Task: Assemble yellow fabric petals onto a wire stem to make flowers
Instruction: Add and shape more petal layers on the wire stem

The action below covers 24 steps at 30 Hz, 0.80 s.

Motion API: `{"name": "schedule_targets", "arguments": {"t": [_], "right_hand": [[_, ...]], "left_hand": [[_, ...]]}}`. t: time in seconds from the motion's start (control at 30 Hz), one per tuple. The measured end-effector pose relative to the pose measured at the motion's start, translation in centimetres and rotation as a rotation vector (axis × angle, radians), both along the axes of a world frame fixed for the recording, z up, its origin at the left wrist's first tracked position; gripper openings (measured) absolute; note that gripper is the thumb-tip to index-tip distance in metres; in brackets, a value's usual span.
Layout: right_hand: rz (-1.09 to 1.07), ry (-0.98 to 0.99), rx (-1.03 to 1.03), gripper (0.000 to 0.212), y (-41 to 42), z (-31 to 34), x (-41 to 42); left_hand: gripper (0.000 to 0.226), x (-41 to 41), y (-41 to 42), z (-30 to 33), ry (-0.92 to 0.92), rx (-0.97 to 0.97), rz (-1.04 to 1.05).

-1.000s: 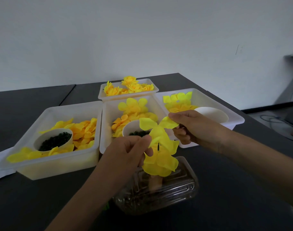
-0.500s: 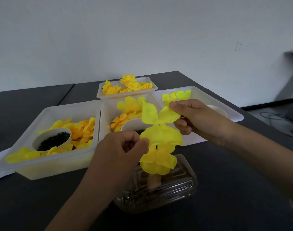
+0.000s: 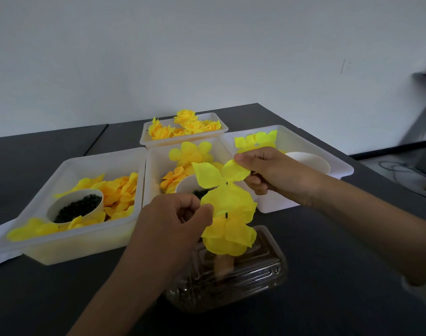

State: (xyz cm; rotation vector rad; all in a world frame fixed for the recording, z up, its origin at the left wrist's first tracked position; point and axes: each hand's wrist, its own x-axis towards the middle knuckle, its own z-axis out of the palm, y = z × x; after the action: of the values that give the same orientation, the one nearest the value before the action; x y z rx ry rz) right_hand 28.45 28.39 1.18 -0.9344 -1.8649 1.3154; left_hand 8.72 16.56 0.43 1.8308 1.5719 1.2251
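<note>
- Left hand is pinching the edge of the lower petals, thumb and forefinger pressed together on the fabric, just above the clear box.
- Right hand is pinching the tip of the top petal piece, with the other fingers curled under.
- The petals are sitting stacked in layers between the two hands, with the stack's long axis running roughly up and away from the camera.
- A dark stem tip is poking up through the lower layer, and another dark bit is showing at the centre of the top piece; the rest of the wire is hidden, so can't tell its full line.
- Behind them, four white trays are sitting on the dark worktop, holding loose petals, finished flowers and cups of dark bits.
</note>
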Motion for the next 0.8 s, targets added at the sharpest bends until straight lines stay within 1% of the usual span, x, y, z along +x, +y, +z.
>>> {"name": "schedule_targets", "arguments": {"t": [0.13, 0.47, 0.63, 0.8], "right_hand": [[0.002, -0.024, -0.001, 0.041, 0.4, -0.2, 0.1], [0.02, -0.105, -0.022, 0.043, 0.6, -1.5, -0.1], [0.005, -0.161, -0.003, 0.044, 0.3, -1.9, -0.2], [-0.001, -0.22, 0.044, 0.044, 0.4, -2.2, -0.6]], "left_hand": [[0.031, 0.1, 0.1, 0.1, -0.021, -0.009, -0.009], [0.03, 0.2, 0.4, -0.4, 0.027, -0.002, 0.012], [0.031, 0.1, 0.1, -0.9, 0.111, 0.015, 0.025], [0.037, 0.3, -0.6, -1.4, 0.295, 0.041, 0.08]]}}
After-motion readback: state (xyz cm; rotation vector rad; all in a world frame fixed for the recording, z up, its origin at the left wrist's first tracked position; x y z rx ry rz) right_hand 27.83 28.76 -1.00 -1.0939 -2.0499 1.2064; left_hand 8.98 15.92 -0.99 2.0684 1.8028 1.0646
